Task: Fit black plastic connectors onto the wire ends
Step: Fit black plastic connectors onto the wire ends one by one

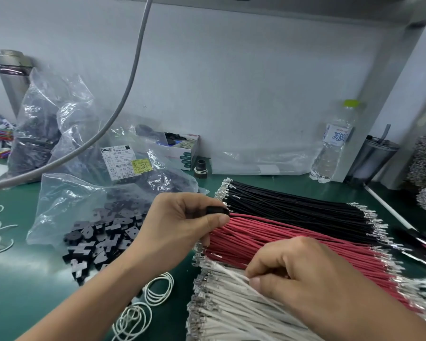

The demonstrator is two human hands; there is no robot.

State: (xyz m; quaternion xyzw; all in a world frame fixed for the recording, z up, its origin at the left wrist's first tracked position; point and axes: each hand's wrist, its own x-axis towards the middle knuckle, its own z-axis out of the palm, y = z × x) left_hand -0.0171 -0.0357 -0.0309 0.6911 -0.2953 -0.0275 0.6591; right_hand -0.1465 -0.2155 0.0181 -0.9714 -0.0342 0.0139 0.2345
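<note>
A green work mat (22, 286) covers the bench, and everything else is placed here by the fan of wires lying on its right half. That fan is sorted by colour, black wires (293, 205) farthest back, red wires (293, 239) in the middle, white wires (231, 313) nearest, with the crimped metal ends lined up along the left edge, probably so one of each colour can be drawn quickly.

Left of the fan lies an open clear bag (84, 205) spilling black connectors (94, 244) onto the mat, within easy reach of the left hand. Behind that bag, another bag carries a white label (119, 162); "500 PCS" reads fairly clearly, the part code and dates less so, and a yellow sticker on it is illegible. Behind the fan, at the wall, stands a water bottle (335, 143) with a blue-printed label that I cannot read.

The left hand (177, 225) hovers at the fan's left edge, pinching one black connector (218, 210) between thumb and fingers, its opening apparently turned toward the wire ends, ready to receive one. The right hand (298, 274) rests on the fan's near side, its fingertips pinching a single white wire (234, 273) clear of its neighbours, judging by the strand lifted off the pile.

Just in front of the fan's left edge, white rubber bands (158, 289) lie loose on the mat.
</note>
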